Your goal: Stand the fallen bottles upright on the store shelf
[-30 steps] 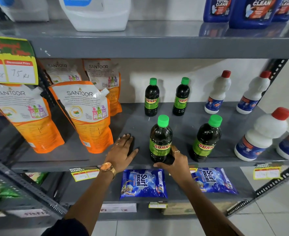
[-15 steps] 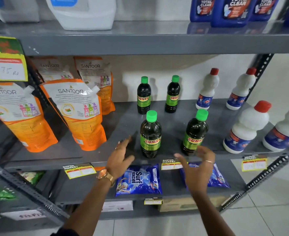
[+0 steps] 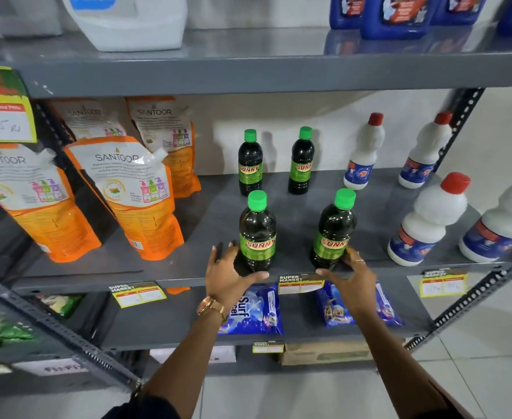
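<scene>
Four dark Sunny bottles with green caps stand upright on the grey middle shelf [image 3: 375,213]: front left bottle [image 3: 257,234], front right bottle [image 3: 334,234], and two at the back [image 3: 250,163] [image 3: 301,161]. My left hand [image 3: 227,273] is spread around the base of the front left bottle, fingers to its left and thumb along its front. My right hand [image 3: 351,276] is spread around the base of the front right bottle, thumb in front and fingers to its right. Whether either hand presses on its bottle is unclear.
White bottles with red caps [image 3: 426,225] stand upright to the right. Orange Santoor pouches [image 3: 133,195] lean at the left. The upper shelf edge [image 3: 248,74] hangs overhead. Blue Surf Excel packets [image 3: 254,309] lie on the shelf below. A slotted post [image 3: 460,303] bounds the right side.
My right hand let go of the front left bottle and pulled back. Both hands then moved forward, one to the base of each front bottle.
</scene>
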`<action>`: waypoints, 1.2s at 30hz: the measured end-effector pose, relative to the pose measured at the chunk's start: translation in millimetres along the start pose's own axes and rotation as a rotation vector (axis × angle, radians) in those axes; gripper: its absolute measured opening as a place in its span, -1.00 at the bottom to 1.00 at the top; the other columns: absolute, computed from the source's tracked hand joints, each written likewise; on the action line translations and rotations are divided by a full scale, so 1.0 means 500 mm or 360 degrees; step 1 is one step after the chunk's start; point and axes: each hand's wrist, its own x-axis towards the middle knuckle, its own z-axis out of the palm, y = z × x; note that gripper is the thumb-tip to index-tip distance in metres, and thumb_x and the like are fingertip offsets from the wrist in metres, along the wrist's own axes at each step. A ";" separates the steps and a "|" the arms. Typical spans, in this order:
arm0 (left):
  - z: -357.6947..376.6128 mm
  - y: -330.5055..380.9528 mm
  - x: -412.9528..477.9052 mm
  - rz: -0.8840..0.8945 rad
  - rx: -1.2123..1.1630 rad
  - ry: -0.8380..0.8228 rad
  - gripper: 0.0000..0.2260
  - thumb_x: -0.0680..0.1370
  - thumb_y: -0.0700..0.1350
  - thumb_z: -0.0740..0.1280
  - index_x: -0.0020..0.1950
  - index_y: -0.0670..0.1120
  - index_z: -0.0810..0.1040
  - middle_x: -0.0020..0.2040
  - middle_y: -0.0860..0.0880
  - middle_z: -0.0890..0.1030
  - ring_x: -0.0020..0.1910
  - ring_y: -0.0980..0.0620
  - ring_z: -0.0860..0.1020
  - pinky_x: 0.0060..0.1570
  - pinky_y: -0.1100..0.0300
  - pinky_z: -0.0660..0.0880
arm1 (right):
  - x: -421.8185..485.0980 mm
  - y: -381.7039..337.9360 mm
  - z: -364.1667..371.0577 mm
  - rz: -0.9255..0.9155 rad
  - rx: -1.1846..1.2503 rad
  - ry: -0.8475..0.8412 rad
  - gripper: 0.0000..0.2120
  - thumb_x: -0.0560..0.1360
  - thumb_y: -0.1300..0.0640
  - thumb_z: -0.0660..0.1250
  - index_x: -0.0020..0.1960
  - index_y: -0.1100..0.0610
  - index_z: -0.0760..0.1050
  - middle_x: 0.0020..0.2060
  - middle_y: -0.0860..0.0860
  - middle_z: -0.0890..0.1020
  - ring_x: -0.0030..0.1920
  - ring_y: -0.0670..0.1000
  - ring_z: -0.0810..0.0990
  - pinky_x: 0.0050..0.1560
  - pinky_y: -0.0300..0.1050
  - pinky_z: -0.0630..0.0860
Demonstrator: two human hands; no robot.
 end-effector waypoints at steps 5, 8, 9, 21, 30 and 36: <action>0.002 -0.002 -0.001 0.0029 -0.0054 0.0053 -0.15 0.16 0.34 0.49 0.35 0.02 0.36 0.30 -0.10 0.49 0.37 -0.17 0.30 0.29 -0.15 0.34 | 0.000 0.011 -0.016 -0.0057 -0.0021 -0.0159 -0.16 0.21 0.00 0.60 0.42 -0.06 0.32 0.35 0.02 0.49 0.33 0.04 0.47 0.30 0.09 0.44; 0.034 0.038 -0.068 -0.0016 -0.0083 0.0447 -0.01 0.21 0.21 0.56 0.48 -0.11 0.16 0.38 -0.22 0.37 0.36 -0.17 0.28 0.30 -0.08 0.27 | -0.031 0.023 -0.085 -0.0162 0.0047 0.0181 -0.22 0.19 -0.09 0.57 0.34 0.09 0.44 0.30 -0.07 0.48 0.29 0.00 0.46 0.24 0.04 0.48; 0.049 0.060 -0.105 0.0033 -0.0111 0.0575 -0.06 0.26 0.21 0.51 0.48 -0.13 0.16 0.35 -0.23 0.38 0.32 -0.13 0.30 0.24 0.01 0.28 | -0.039 0.027 -0.119 -0.0195 0.0112 0.0383 -0.24 0.19 -0.07 0.57 0.31 0.12 0.44 0.26 -0.01 0.49 0.25 0.04 0.47 0.22 0.05 0.47; 0.247 0.207 -0.049 -0.0176 -0.0429 0.0087 -0.39 0.14 0.07 0.61 0.13 0.10 0.49 -0.02 -0.02 0.68 -0.06 0.00 0.63 -0.06 0.07 0.58 | 0.112 0.077 -0.292 -0.0081 0.0006 0.0010 -0.41 0.18 0.21 0.63 0.14 0.15 0.49 -0.06 0.00 0.60 -0.10 0.02 0.56 -0.20 -0.24 0.37; 0.253 0.214 -0.050 -0.0299 -0.0363 0.0191 -0.41 0.07 0.15 0.57 0.03 0.01 0.59 -0.09 -0.03 0.70 -0.10 0.01 0.64 -0.05 0.02 0.59 | 0.109 0.095 -0.293 -0.0176 -0.0047 -0.0036 -0.37 0.15 0.15 0.64 0.15 0.17 0.50 -0.06 0.03 0.63 -0.09 0.07 0.60 -0.07 -0.12 0.47; 0.250 0.217 -0.047 -0.0269 -0.0301 0.0116 -0.33 0.09 0.06 0.62 0.15 -0.04 0.53 0.02 -0.07 0.67 0.02 -0.05 0.62 0.06 0.01 0.56 | 0.108 0.098 -0.294 -0.0190 -0.0125 -0.0100 -0.36 0.17 0.13 0.63 0.18 0.17 0.48 0.03 0.11 0.66 0.02 0.12 0.61 0.01 -0.04 0.53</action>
